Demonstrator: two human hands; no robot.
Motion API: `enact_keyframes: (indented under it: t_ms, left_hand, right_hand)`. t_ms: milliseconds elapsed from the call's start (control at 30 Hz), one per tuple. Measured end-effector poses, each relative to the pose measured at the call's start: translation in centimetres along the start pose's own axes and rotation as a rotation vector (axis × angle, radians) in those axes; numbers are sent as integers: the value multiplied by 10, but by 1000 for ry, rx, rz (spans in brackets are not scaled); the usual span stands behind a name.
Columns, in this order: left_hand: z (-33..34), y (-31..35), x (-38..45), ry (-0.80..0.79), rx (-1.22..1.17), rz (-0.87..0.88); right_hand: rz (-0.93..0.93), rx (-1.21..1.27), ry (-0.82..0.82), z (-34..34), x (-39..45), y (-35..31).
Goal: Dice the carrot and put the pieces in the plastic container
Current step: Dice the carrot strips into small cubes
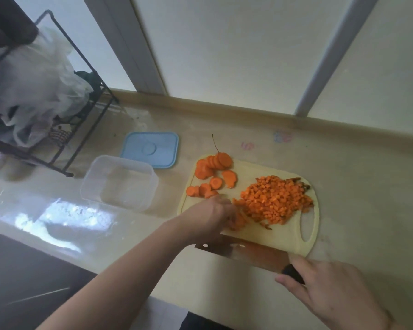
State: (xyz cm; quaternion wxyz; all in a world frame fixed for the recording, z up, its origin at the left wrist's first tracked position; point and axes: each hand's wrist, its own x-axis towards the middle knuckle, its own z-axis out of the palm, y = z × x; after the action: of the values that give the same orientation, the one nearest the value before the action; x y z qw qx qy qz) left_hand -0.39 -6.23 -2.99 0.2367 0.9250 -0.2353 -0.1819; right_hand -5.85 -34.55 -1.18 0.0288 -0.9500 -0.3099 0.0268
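1. Head view: the cutting board (281,236) on the bench (358,186) carries a large heap of diced carrot (275,201) on its right half.
2. Uncut carrot slices (212,172) lie at the board's far left, apart from the heap, so dicing is well along but unfinished.
3. The left hand (212,215) reaches onto the board over a few slices beside the heap; blur hides whether its fingers pinch them.
4. The right hand (324,289) grips the cleaver (243,252) by its handle, blade lying near the board's near edge.
5. The plastic container (119,182) stands open left of the board with no carrot in it; its blue lid (150,148) lies behind. The transfer is entirely left.
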Motion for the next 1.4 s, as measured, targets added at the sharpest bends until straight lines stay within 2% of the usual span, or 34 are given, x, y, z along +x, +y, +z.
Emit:
enact_keyframes:
  t_ms: [133, 333, 567, 733, 1067, 1267, 1400]
  left_hand:
    - [8, -17, 17, 141, 126, 20]
    - [19, -16, 27, 202, 200, 59]
    - [21, -24, 25, 208, 256, 101]
    - [24, -25, 22, 183, 234, 134]
    - [26, -21, 15, 255, 56, 69]
    - [34, -22, 17, 268, 139, 33]
    - [38, -22, 17, 228, 90, 12]
  right_hand:
    - [71, 1, -40, 4, -12, -1]
    - [164, 4, -215, 9, -29, 1]
    - [233, 15, -295, 9, -36, 3]
    - [237, -25, -238, 11, -41, 3]
    - [291, 36, -330, 15, -45, 11]
    - [319, 117, -239, 7, -43, 13]
    - [278, 92, -179, 10, -48, 15]
